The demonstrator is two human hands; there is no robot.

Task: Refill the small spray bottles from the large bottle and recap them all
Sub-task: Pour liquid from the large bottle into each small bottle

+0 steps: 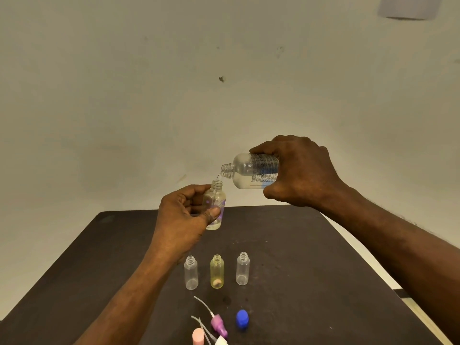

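The large bottle, gripped in the right hand, lies tipped leftward, mouth just above the small bottle that the left hand's fingers pinch upright.

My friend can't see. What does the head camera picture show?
The right hand tips a large clear bottle, pouring a thin stream into a small bottle held by the left hand. Three open small bottles and loose caps sit on the dark table.
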